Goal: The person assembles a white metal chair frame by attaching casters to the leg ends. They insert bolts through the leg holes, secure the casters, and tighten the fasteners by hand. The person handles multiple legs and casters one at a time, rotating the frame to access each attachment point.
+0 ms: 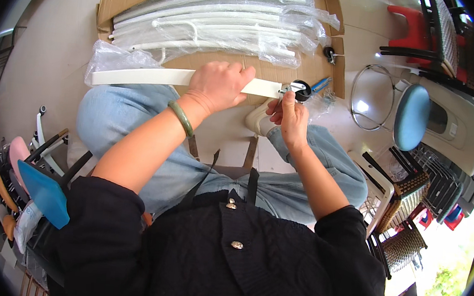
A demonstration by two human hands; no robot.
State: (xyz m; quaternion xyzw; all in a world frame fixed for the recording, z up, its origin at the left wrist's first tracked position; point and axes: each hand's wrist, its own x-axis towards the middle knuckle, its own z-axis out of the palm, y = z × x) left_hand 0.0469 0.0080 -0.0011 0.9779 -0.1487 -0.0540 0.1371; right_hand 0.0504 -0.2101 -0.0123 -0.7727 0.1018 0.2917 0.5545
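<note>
A long white bar (141, 76) lies crosswise above my lap, its left end by my left knee. My left hand (218, 84) is closed around it, a little right of its middle. At the bar's right end is a black caster wheel (301, 91) with a shiny metal fitting. My right hand (292, 119) pinches at that fitting, thumb up and fingers curled beneath. Whether the caster is fastened into the bar cannot be made out. Just beyond the wheel, a blue-handled tool (320, 85) rests near some clear plastic.
An opened cardboard box (199, 61) ahead holds several plastic-wrapped white tubes (215, 16). Another caster (330, 55) sits at its right edge. A metal ring (356, 112) lies on the floor by a blue round seat (411, 117). Chairs crowd both sides, including a blue chair part (44, 193) at left.
</note>
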